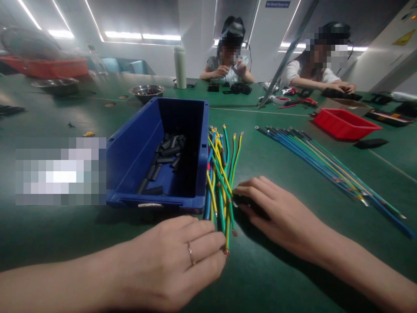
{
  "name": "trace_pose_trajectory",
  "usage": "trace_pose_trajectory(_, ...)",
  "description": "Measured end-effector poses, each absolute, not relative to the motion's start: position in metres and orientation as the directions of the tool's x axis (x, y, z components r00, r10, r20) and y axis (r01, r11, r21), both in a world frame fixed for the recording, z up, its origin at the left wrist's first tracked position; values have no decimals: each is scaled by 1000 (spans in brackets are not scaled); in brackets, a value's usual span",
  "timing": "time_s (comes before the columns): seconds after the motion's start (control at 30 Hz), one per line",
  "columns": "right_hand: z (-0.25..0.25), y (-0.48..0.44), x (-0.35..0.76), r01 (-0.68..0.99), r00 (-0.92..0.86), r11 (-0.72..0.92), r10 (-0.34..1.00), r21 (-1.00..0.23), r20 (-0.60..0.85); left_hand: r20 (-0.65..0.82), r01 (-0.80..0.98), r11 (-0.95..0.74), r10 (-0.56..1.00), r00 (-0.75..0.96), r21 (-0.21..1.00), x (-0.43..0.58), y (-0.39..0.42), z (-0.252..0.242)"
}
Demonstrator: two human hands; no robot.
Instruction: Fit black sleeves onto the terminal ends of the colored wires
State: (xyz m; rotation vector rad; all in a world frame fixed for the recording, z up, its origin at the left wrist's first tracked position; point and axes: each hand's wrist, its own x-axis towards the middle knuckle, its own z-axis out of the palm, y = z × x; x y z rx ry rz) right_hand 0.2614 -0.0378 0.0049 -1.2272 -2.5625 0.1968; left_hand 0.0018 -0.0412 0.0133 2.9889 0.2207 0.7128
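A loose bundle of green, yellow and blue cables with metal lugs at the far ends lies beside the blue bin. My left hand, with a ring on one finger, rests over the near end of the bundle, its fingers close together against the cables; the fingertips are partly hidden. To the right of the bundle, my right hand has curled fingers touching or very near the cables; what is under them is hidden. Inside the bin are several short black tubes.
A second group of cables lies at the right, near a red tray. Behind stand a metal bowl and a green bottle. Two people sit across the green table.
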Motion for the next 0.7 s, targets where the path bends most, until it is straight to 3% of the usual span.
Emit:
trace_pose_trajectory(0.3, 2, -41, 263, 650, -716, 739, 673, -174, 185, 317, 92, -994, 107, 942, 62, -1, -42, 19)
trace_pose_trajectory(0.7, 0, -41, 259, 579, -742, 795, 605, -178, 289, 352, 81, -992, 109, 929, 94, 2, -41, 16)
